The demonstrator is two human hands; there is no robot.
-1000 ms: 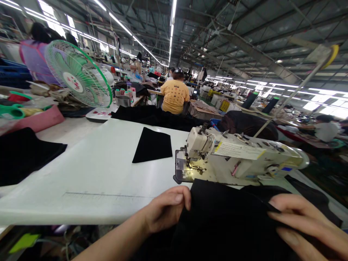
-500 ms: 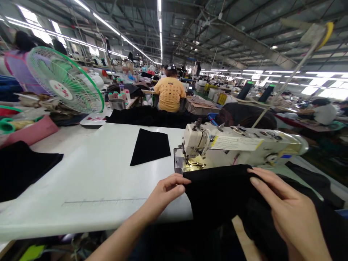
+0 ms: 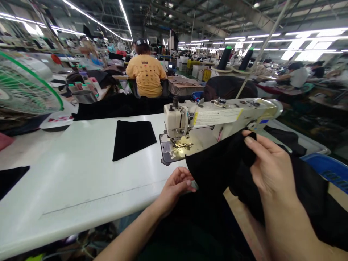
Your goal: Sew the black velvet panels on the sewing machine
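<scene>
A black fabric piece stretches between my hands in front of the sewing machine. My right hand pinches its upper right corner between thumb and fingers, bunching the cloth there. At the fabric's left edge, my left hand has its fingers curled around the border, below the free corner; part of that grip is hidden. The needle area and metal plate lie just beyond the cloth, which is apart from the needle. Another black fabric panel rests flat on the white table, left of the machine.
A green fan stands at the left. Dark cloth lies along the table's back edge. A blue basket is at the right. Beyond the table sits a person in a yellow shirt. Thread cones stand behind the machine.
The view has turned right. My right hand has lifted the fabric's right corner and bunched it, so the top edge now slants. My left hand has slid lower along the left edge.
</scene>
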